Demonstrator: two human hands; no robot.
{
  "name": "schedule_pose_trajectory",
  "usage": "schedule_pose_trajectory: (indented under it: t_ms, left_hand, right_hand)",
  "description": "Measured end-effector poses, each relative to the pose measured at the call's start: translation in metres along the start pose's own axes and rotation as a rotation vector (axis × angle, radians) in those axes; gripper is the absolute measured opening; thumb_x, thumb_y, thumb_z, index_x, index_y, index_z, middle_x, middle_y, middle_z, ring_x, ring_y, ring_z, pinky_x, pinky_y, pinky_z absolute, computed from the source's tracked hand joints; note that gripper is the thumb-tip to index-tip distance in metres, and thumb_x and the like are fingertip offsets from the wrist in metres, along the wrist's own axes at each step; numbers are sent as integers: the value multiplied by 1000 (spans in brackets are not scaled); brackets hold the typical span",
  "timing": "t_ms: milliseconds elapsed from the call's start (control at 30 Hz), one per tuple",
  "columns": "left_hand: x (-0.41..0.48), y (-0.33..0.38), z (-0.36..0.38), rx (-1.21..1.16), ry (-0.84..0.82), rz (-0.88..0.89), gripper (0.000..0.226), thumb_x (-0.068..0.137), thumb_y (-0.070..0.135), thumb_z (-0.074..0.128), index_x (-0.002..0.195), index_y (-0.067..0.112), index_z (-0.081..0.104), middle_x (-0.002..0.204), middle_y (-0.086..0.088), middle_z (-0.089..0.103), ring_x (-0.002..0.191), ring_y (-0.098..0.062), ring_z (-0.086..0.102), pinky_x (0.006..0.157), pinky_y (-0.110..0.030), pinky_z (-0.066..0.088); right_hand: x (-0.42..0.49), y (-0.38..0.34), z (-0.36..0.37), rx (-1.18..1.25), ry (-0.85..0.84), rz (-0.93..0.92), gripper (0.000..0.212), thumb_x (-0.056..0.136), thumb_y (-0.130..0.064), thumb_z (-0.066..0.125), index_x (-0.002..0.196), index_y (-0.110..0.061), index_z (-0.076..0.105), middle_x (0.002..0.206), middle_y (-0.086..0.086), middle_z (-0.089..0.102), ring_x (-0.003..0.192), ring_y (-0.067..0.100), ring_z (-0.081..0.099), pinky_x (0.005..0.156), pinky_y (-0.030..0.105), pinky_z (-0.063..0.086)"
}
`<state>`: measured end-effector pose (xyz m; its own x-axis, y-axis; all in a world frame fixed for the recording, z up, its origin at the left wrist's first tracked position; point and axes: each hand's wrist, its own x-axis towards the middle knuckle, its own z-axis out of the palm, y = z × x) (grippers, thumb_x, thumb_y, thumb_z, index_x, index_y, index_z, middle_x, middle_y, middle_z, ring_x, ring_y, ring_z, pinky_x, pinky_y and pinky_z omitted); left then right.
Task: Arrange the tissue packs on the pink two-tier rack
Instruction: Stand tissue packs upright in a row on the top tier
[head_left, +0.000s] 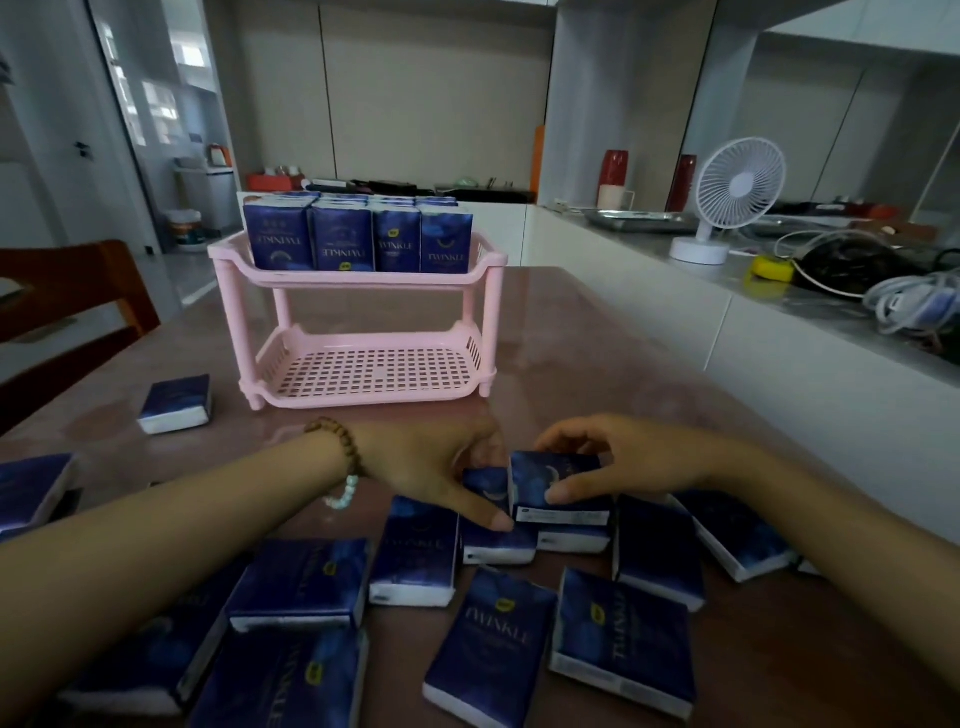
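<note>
The left hand (431, 462) and right hand (623, 462) pinch tissue packs (558, 486) before the rack (358, 278).
Slick wrappers could slip from the fingers (571, 491) short of the lower tier (374, 371).

Upper tier of the pink rack (358, 279): rear tissue packs (363, 199) show only their tops behind the front row. Nearer me than the rack: my left hand (426, 462) partly covers the lower pack (498, 545) it grips. My right hand (634, 457) holds the raised pack (561, 483), fingertips hidden behind it. The nearest packs (280, 680) are cut by the bottom edge.
</note>
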<state>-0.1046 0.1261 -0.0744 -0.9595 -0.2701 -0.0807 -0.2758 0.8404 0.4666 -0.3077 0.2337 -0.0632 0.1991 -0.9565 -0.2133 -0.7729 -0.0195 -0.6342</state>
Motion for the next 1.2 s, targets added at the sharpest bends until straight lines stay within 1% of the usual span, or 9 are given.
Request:
schedule_pose_trajectory:
  t_ms: [133,267,400,500,667,833,967,1100,1200]
  left_hand:
    - [0,-8,3,38,10,-21,80,64,73,66,98,1,59,88,-21,69,77,-40,65,63,-50,56]
    - [0,-15,1,25,28,-31,76,71,73,59,100,3,61,93,-20,68,81,-35,66,69,-49,55]
    - [0,-16,-10,-180,172,-36,33,81,31,72,103,10,60,95,-6,69,85,-21,66,77,-41,54]
    - [-5,-15,-26,-292,277,-11,30,82,17,71,107,8,58,102,-16,68,93,-35,66,82,-53,53]
    - [-18,-7,-66,-333,412,25,32,85,12,64,116,6,58,110,-13,68,99,-27,67,89,-44,54]
    - [-27,8,-115,-353,492,38,41,79,26,62,119,17,61,113,-5,69,98,-22,69,85,-42,57]
    - [-28,13,-154,-272,511,-6,43,76,27,65,117,16,58,117,-3,66,99,-19,69,77,-43,59]
    - [-25,13,-189,-198,582,-66,26,83,13,65,108,10,58,113,-3,62,91,-16,67,66,-23,59]
    - [-21,4,-205,-126,607,-113,27,85,15,63,111,13,61,104,7,62,88,-12,65,67,-20,59]
  right_hand:
    - [-1,1,-4,70,-19,-1,35,79,-32,72,110,-21,59,110,-3,66,98,13,65,88,32,54]
    - [2,4,-9,269,-8,-8,45,77,-17,74,114,-16,49,114,3,68,101,21,67,89,39,55]
    - [6,-1,-10,306,67,-106,50,82,-17,69,123,-36,48,124,-17,58,108,0,60,88,20,52]
    - [12,-8,-14,309,165,-172,42,81,-28,64,120,-39,52,124,-16,58,112,-1,58,91,23,51]
    - [22,-30,-34,342,333,-272,27,91,-19,52,116,-29,56,115,-7,64,99,-3,63,76,17,53]
    - [34,-60,-65,351,499,-385,24,91,-8,53,113,-15,57,104,-3,67,89,-1,66,73,22,57]
    - [50,-83,-91,352,573,-422,19,88,-12,58,107,-17,57,99,-5,69,83,2,68,72,27,57]
    - [70,-100,-114,309,638,-453,20,86,-14,61,106,-15,55,99,-5,67,85,11,66,73,33,57]
    - [89,-103,-126,237,695,-437,25,85,-17,64,109,-13,56,111,5,63,93,20,64,72,37,57]
